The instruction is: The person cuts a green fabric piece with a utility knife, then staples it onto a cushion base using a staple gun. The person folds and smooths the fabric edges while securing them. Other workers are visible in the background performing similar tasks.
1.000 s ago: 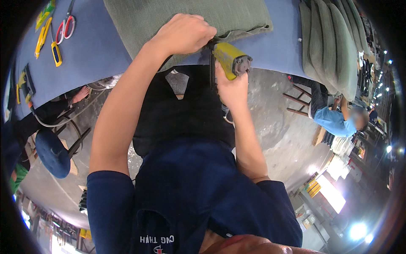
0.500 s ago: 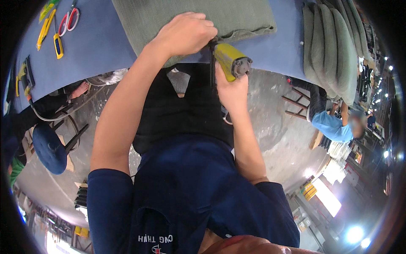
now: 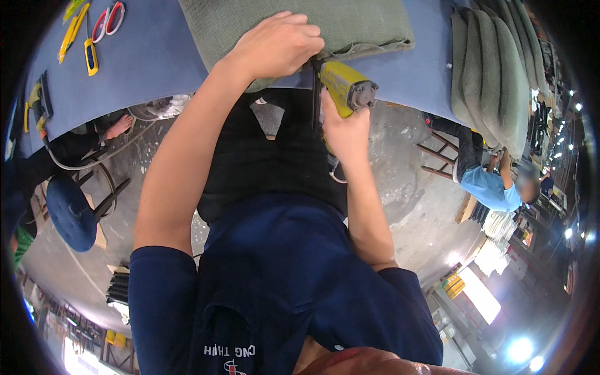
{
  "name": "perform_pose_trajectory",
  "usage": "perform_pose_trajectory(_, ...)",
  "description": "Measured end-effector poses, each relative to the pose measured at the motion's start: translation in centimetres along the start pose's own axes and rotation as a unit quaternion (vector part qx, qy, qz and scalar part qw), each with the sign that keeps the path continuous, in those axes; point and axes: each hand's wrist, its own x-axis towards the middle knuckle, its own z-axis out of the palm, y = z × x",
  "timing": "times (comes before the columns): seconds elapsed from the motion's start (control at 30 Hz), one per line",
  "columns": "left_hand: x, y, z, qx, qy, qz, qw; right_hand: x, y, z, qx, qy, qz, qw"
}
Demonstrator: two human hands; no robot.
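Note:
A green-grey fabric cushion [image 3: 359, 25] lies at the near edge of the table. My left hand [image 3: 278, 45] rests on it, fingers curled, pinching the fabric at its near edge. Wrapped round the handle of a yellow staple gun [image 3: 342, 81] is my right hand [image 3: 347, 132]. The gun's dark nose meets the cushion's edge right beside my left fingertips. To the right of the nose, the fabric edge runs loose and wrinkled. The exact contact point is partly hidden by my left fingers.
On the blue-grey table [image 3: 150, 62] lie red-handled scissors [image 3: 107, 24], a yellow cutter [image 3: 72, 36], a yellow-handled screwdriver [image 3: 91, 57] and another staple gun [image 3: 39, 106] with a hose. Several green cushions [image 3: 490, 69] are stacked at right. A person [image 3: 494, 186] works beyond; a blue stool [image 3: 70, 212] stands left.
The view has shifted slightly, so the table things sit a little higher and further right. Both hands keep their hold, with the staple gun still at the cushion's edge.

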Motion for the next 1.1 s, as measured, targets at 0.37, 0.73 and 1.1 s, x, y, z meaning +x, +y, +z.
perform_pose_trajectory(0.37,0.4,0.5,-1.8,0.03,-0.022,-0.027,0.999,-1.0,0.0,-0.2,0.018,-0.008,0.014,1.0)
perform_pose_trajectory(0.73,0.1,0.3,-0.5,0.038,0.011,-0.031,0.999,-1.2,-0.1,0.4,-0.018,-0.011,-0.018,1.0)
perform_pose_trajectory(1.1,-6.5,-0.8,-3.1,0.033,0.211,-0.249,0.945,-3.4,1.6,-4.8,0.079,-0.084,0.115,0.987)
